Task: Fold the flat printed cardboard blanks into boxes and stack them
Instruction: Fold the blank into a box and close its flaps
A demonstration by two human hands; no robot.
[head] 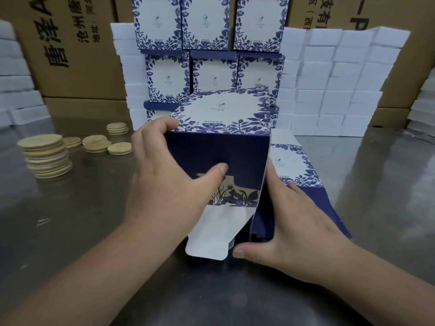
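left grip [169, 184] clasping, right grip [296, 227] splayed flat

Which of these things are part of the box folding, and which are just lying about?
In the job: half-folded box, left hand gripping it, right hand at its side, flat blanks, finished boxes stacked behind.
Lying about: wooden discs, white foam blocks, brown cartons.

At ten o'clock, a brown carton [77, 67] carries big black "唐泽", with smaller "沧州" and "地址" beside it. A second carton [329, 10] at one o'clock shows "技有". The box [223, 107] at centre has a label [213, 124] reading "280ml".
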